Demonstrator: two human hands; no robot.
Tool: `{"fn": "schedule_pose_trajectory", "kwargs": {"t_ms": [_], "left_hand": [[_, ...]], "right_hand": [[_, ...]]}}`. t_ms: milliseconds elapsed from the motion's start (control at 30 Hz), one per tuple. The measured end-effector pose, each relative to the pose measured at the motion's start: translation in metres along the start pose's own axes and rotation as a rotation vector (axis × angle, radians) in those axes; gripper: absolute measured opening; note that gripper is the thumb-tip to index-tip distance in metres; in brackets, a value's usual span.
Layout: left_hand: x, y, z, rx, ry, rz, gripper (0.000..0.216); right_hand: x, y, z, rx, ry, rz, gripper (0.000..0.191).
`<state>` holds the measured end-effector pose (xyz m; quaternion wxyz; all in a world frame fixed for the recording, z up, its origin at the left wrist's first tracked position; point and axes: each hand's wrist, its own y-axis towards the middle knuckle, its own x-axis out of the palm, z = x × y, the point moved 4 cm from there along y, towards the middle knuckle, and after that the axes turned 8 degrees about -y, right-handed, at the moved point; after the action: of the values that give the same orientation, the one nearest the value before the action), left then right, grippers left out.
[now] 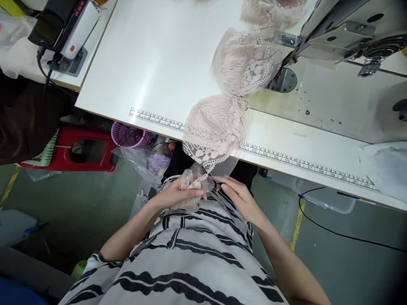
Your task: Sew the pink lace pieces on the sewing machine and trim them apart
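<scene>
A chain of pale pink lace cup pieces runs from the sewing machine down over the table's front edge toward my lap. One lace cup point(218, 127) lies across the edge, and another lace cup point(244, 61) rests flat beside the needle area. My left hand point(174, 194) is closed on a bunched lace piece point(190, 180), thumb on top, in front of my striped shirt. Close by on the right, my right hand point(240, 197) has its fingers drawn together at the join below the hanging cup. Something small and dark shows at its fingertips, too hidden to name.
The sewing machine point(346, 38) stands at the right on a white table point(143, 63) with a printed ruler along its edge. A power bank point(79, 31) with cables sits at upper left. Below are a red stool point(108, 152) and a purple basket point(129, 134).
</scene>
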<state>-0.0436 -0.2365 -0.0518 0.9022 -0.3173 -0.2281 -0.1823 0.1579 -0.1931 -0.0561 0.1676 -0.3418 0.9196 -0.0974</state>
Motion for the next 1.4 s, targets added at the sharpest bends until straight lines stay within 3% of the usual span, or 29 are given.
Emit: {"fn": "schedule_pose_trajectory", "kwargs": {"t_ms": [367, 633, 1000, 1133, 1300, 1367, 1400], "left_hand": [[-0.001, 0.003, -0.005, 0.000, 0.003, -0.023, 0.031], [-0.004, 0.004, -0.008, -0.025, -0.017, -0.026, 0.032], [-0.005, 0.005, -0.010, -0.041, -0.015, -0.044, 0.035], [-0.005, 0.004, -0.009, -0.087, -0.024, -0.055, 0.035], [-0.008, 0.001, -0.010, -0.105, -0.027, -0.060, 0.035], [-0.010, 0.001, -0.011, -0.084, -0.035, -0.047, 0.031], [-0.011, 0.001, -0.011, -0.071, -0.038, -0.038, 0.029]], "right_hand": [[0.008, 0.032, -0.019, -0.029, 0.272, -0.110, 0.042], [0.013, 0.036, -0.021, 0.051, 0.290, -0.088, 0.045], [0.013, 0.036, -0.021, 0.061, 0.262, -0.090, 0.045], [0.012, 0.037, -0.020, 0.033, 0.235, -0.033, 0.043], [0.000, 0.019, -0.015, -0.144, -0.064, 0.061, 0.027], [-0.010, 0.007, -0.023, -0.305, -0.261, 0.185, 0.017], [-0.017, 0.002, -0.030, -0.397, -0.369, 0.269, 0.021]]}}
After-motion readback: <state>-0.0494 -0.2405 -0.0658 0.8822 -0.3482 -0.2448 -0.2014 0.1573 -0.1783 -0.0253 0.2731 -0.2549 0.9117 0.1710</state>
